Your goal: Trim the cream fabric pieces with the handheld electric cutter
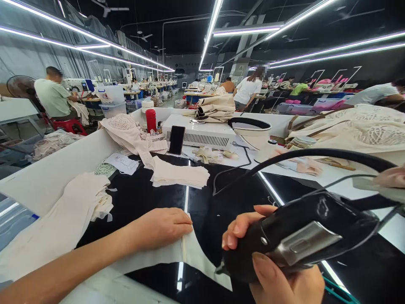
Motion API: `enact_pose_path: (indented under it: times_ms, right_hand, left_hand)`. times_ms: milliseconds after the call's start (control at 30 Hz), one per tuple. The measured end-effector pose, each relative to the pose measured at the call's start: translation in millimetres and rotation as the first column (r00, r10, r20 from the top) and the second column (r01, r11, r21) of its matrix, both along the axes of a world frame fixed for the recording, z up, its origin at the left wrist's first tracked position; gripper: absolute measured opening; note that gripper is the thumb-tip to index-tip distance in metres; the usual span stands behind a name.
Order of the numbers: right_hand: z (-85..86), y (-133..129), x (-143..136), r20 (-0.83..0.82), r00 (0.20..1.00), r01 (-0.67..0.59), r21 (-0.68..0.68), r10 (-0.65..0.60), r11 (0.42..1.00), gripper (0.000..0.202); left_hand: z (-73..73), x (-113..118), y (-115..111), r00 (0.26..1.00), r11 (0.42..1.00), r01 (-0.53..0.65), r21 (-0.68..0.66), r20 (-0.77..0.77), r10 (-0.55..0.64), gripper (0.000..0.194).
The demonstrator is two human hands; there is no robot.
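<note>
My left hand [164, 226] reaches in from the lower left, palm down. Its fingers lie together and press on a pale cut fabric piece [196, 247] spread over the glossy black tabletop [139, 207]. In my right hand [281, 274] is a black handheld tool [297, 236] with a silver metal plate and a cable. My fingers and thumb wrap its front body. The small metal tip points left and is over the curved right end of the fabric piece; whether it touches cannot be told. Fabric under my left palm is hidden.
Stacked pale fabric pieces [180, 172] lie ahead, with more fabric [66, 211] at left. Behind stand a phone [176, 139], a red bottle [151, 120], a white vented box [199, 131] and a round bin [253, 128]. A black hose [316, 153] arches at right. Several people work beyond.
</note>
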State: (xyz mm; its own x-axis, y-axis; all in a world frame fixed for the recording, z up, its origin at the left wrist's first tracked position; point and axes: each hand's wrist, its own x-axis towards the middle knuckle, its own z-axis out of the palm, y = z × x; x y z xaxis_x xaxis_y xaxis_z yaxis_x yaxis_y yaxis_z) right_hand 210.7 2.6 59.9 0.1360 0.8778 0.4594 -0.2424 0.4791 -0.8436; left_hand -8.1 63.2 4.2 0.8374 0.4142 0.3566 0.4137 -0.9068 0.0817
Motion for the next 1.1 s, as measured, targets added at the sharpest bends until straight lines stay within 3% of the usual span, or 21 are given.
enact_pose_path:
  times_ms: [167, 433, 633, 1100]
  right_hand:
    - [1.2, 5, 6, 0.05, 0.997, -0.051, 0.015, 0.05, 0.999, 0.032]
    - [14.9, 43, -19, -0.07, 0.996, 0.063, 0.063, -0.058, 0.996, 0.036]
    - [6.2, 71, -36, -0.111, 0.993, 0.052, 0.126, -0.038, 0.991, 0.034]
    - [-3.1, 77, -40, -0.09, 0.995, 0.063, 0.109, -0.054, 0.992, 0.034]
  left_hand:
    - [2.1, 3, -2, 0.999, 1.0, -0.008, -0.001, 0.043, 0.008, 0.023]
    - [-10.6, 1, -3, 0.993, 1.0, -0.03, 0.0, 0.116, 0.03, 0.021]
    - [-13.8, 1, -5, 0.992, 0.998, -0.054, -0.018, 0.113, 0.055, 0.024]
    - [-15.7, -1, -7, 0.994, 0.997, -0.051, -0.051, 0.097, 0.056, 0.023]
